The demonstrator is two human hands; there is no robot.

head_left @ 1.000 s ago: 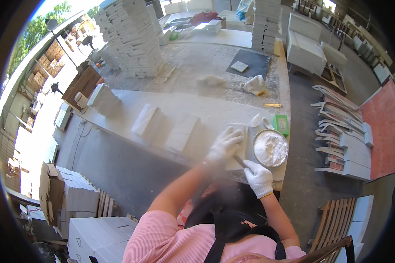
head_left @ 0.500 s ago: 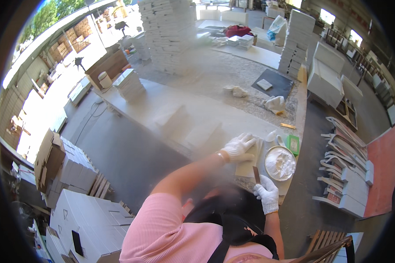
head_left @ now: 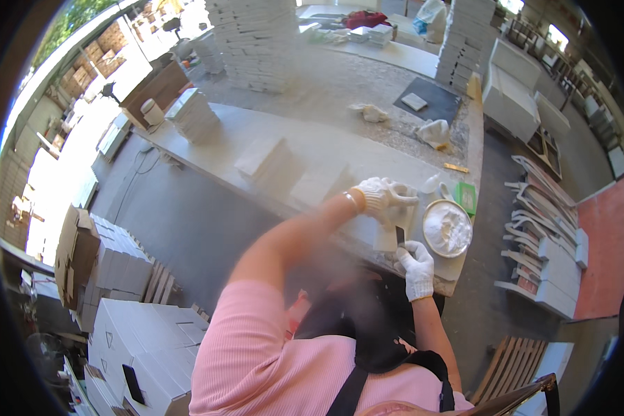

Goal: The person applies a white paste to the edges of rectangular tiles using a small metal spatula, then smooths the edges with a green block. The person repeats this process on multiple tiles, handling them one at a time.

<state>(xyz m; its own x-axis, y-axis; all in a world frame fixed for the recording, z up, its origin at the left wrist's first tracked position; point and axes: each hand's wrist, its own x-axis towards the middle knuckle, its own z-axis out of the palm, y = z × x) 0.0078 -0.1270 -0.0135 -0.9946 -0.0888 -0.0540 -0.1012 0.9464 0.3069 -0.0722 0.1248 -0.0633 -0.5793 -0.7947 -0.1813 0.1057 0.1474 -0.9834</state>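
Observation:
My left hand [head_left: 385, 195], in a white knit glove, is over a pale flat slab [head_left: 384, 239] near the table's front edge. Its fingers point right, apart from the thumb, and I make out nothing held. My right hand [head_left: 416, 269], gloved too, is closed around a putty knife [head_left: 400, 236]; the narrow dark blade points up beside the slab and the handle is hidden in my fist. Right of the slab, near my right hand, sits a round bowl [head_left: 428, 239] filled with white paste or powder. Behind it stand a green box [head_left: 466, 197] and small white items [head_left: 431, 184].
On the long table [head_left: 222, 125] lie blurred pale blocks [head_left: 261, 158], crumpled white cloths [head_left: 433, 134] and a dark sheet [head_left: 442, 104]. Tall slab stacks [head_left: 253, 48] rise behind. Curved white pieces [head_left: 527, 229] rest to the right; white boxes [head_left: 128, 347] fill the lower left.
My left hand has lifted from lying flat on the slab, its fingers now bent and turned right. My right hand has shifted slightly up with the putty knife. The view has tilted down a little.

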